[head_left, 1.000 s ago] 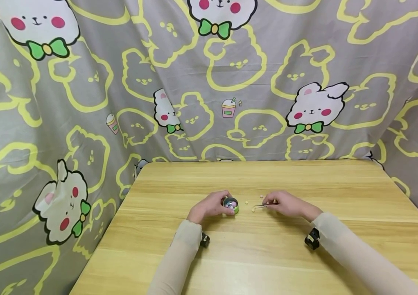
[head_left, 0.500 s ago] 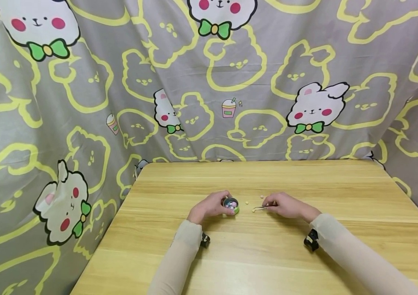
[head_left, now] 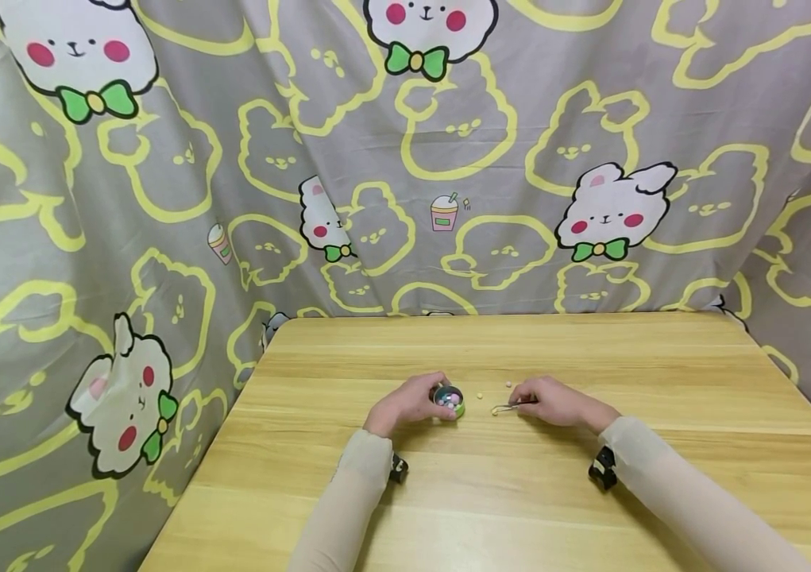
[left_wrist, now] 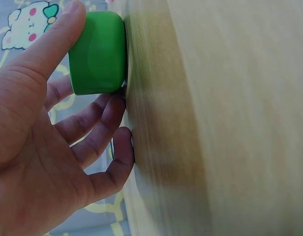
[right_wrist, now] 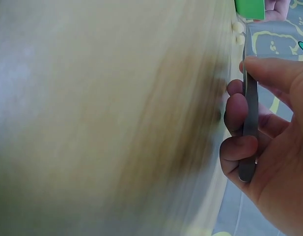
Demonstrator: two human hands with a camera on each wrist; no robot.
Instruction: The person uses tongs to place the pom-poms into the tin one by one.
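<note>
My left hand [head_left: 412,399] holds a small round green tin [left_wrist: 98,53] on the table, thumb on one side and fingers on the other. Several pink, white and bluish beads [head_left: 452,399] lie inside it, seen from the head view. Between thumb and fingers, my right hand [head_left: 554,401] grips a pair of metal tweezers [right_wrist: 250,113]. The tweezer tips reach a pale yellow bead [head_left: 495,411] on the table; whether they pinch it is too small to tell. Another yellowish bead [head_left: 480,396] and a pinkish bead [head_left: 508,384] lie just beyond.
The wooden table [head_left: 491,492] extends around both hands. A grey curtain [head_left: 405,262] with rabbit prints hangs behind the table and along its sides. Black wrist cameras sit under both sleeves, the right one [head_left: 602,468] close to the tabletop.
The right hand has shifted slightly toward the front, and the tweezer tips stay by the near yellow bead. The left hand and tin hold their place.
</note>
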